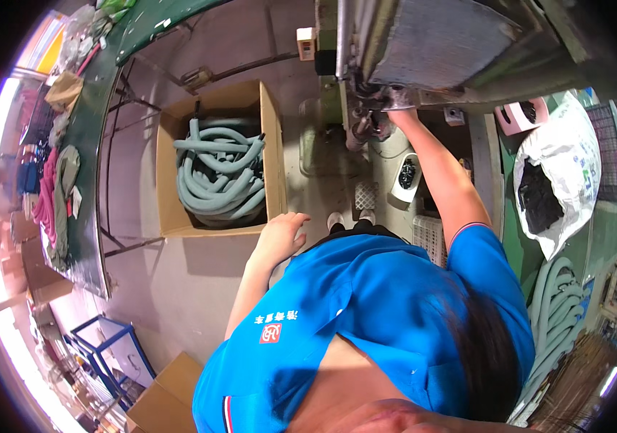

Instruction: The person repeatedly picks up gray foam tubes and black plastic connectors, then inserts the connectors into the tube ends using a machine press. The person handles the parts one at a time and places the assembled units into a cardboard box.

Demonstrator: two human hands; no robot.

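My left hand (285, 234) hangs beside the near right corner of a cardboard box (274, 144), fingers loosely apart with nothing in them. Inside that box lie several curved grey-green hoses (218, 195), piled in loops. My right arm stretches forward to a metal machine (442, 50). There my right hand (401, 117) is at the dark metal fittings (366, 126) under the machine's edge. Its fingers are mostly hidden by the metal, so I cannot make out what they touch or hold.
To the left stands a long green table (92, 180) with cloths and bags. At right, a white woven sack (565, 166) with black pieces inside rests near more grey-green hoses (557, 296). A white crate (430, 238) and a pale box-shaped item (404, 180) are near my feet.
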